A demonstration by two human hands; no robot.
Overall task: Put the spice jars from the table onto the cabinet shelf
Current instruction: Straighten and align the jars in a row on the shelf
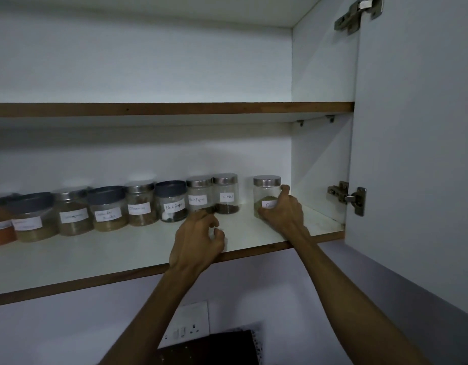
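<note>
Rightmost jar's label (269,205) half behind the right hand (284,210); far-left labels (26,223) blurred.

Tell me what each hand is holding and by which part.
Right hand grips the rightmost jar by its glass side. Left hand holds nothing.

white shelf (148,248), jars (140,204) in row

**Handwritten labels on the spice jars**

Each jar on the shelf (122,256) carries a white paper label with handwriting. One dark-lidded jar (171,201) reads "Black Pepper". The steel-lidded jar (200,194) just to its right also reads "Black Pepper". The next jar (226,193) reads "Cloves". The right hand (283,209) covers most of the label on the far-right jar (266,196). Labels on the jars further left are too blurred to read.
</note>
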